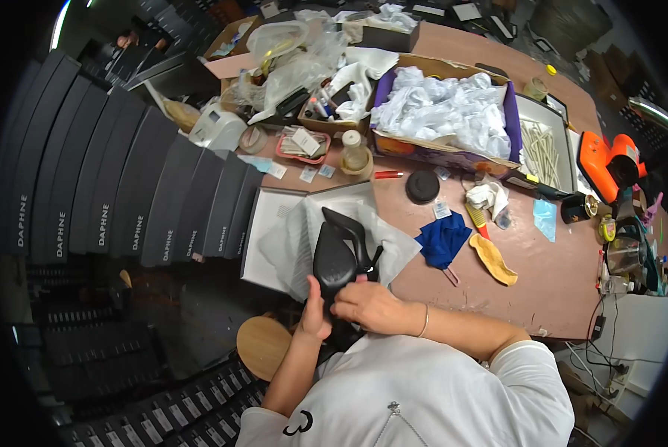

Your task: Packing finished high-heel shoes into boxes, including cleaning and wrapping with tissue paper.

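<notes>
- Holding a glossy black high-heeled shoe [339,257] from both sides, the left hand [315,313] and right hand [375,305] each have their grip closed on it; its toe end is hidden beneath them.
- The shoe hovers over crinkled white tissue paper [293,238] in an open box [263,216].
- On the brown worktop [557,276] beyond: soft blue cloth [443,238], round black lid [422,186].

white short-sleeved top, thin bracelet [425,320], perhaps metal

Shoe [339,257] on tissue paper [293,246] in open box [263,231] — stacked boxes [125,194] left, cloth [442,240] right.
</notes>
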Demonstrator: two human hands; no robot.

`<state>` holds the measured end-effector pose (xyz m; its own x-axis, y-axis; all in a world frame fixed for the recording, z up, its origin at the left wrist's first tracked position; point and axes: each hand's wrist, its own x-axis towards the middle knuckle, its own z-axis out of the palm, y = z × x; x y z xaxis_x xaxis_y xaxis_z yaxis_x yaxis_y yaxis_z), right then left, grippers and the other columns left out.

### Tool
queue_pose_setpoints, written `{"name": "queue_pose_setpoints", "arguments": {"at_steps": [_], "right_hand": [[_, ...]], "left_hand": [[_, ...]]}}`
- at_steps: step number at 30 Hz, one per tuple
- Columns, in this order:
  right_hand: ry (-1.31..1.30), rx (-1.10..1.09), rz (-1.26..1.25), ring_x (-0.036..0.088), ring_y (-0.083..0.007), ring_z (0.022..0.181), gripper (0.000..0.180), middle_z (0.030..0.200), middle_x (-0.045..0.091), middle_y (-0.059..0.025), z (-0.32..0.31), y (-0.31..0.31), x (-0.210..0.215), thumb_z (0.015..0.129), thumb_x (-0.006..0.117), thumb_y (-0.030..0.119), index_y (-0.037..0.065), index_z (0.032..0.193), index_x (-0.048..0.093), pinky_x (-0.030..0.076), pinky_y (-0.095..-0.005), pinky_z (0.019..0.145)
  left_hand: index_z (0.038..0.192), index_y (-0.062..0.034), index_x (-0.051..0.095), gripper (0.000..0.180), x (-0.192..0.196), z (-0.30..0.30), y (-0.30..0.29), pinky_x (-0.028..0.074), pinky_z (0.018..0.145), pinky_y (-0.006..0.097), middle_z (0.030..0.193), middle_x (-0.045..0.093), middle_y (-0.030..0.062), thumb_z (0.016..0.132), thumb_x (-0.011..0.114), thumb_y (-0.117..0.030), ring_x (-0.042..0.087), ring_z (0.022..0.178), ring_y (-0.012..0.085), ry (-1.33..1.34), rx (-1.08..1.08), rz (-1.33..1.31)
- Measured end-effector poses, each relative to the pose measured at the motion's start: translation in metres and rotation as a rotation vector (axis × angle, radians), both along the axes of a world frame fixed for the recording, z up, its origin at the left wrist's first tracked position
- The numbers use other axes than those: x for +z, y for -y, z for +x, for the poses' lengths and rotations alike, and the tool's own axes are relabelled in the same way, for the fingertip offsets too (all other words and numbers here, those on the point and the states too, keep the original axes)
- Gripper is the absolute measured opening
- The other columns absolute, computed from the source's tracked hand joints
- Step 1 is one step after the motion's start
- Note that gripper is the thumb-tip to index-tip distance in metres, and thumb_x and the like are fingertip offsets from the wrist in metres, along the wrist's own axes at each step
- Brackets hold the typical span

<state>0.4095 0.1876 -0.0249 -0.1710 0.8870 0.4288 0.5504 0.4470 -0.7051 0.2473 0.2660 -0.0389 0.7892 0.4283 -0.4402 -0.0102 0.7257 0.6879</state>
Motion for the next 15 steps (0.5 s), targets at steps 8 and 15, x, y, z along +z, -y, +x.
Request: {"name": "queue_pose_setpoints", "arguments": {"at_steps": [8, 15], "right_hand": [[-0.036, 0.297, -0.415, 0.062, -0.0333, 0.083, 0.014, 0.087, 0.063, -0.0135, 0.037, 0.018, -0.016, 0.084, 0.065, 0.010, 0.001, 0.094, 0.064, 0.050, -0.0400, 0.073], [0.026, 0.041, 0.104, 0.058, -0.0221, 0.087, 0.031, 0.100, 0.061, -0.0057, 0.012, 0.018, 0.034, 0.078, 0.067, 0.012, 0.010, 0.109, 0.062, 0.047, -0.0333, 0.077]], "left_hand": [[0.134, -0.0003, 0.046, 0.081, -0.008, -0.008, -0.013, 0.047, 0.097, 0.045, 0.127, 0.056, 0.0201, 0.093, 0.031, -0.069, 0.062, 0.105, 0.0342, 0.085, 0.171, -0.223], [0.119, -0.0099, 0.053, 0.071, 0.002, 0.015, -0.022, 0.049, 0.070, 0.034, 0.116, 0.059, 0.0120, 0.088, 0.042, -0.073, 0.058, 0.074, 0.0208, -0.086, 0.632, -0.215]]}}
